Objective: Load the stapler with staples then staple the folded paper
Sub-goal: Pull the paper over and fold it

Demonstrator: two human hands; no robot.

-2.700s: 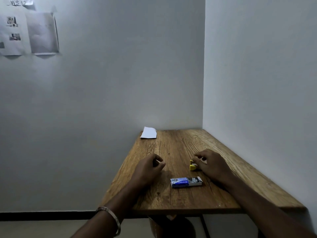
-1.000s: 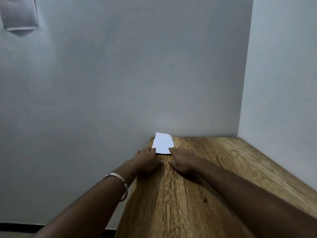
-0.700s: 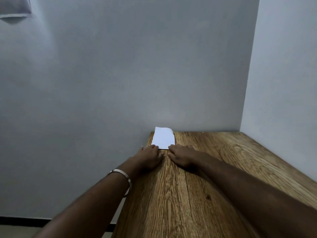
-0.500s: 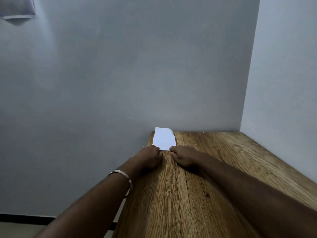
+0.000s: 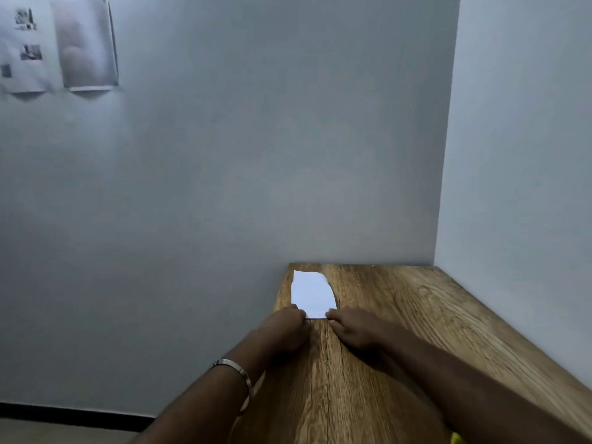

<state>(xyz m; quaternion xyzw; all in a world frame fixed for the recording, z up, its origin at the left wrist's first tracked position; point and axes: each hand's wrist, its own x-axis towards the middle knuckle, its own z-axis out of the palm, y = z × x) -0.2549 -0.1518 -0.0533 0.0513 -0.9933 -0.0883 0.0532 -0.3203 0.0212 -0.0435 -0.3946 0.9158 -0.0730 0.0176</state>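
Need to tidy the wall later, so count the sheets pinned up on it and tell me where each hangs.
2 in view, both at the upper left of the wall: a printed sheet with small pictures at the frame's edge, partly cut off, and a blurry grey sheet just right of it. More may hang out of view.

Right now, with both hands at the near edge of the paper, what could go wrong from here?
1. The folded paper lies by the table's far left edge; a sideways slip could send it off.
2. The left hand and right hand only touch its near corners, so dragging may crease or unfold it.
3. The stapler is mostly out of view, so reaching for it may be blind.
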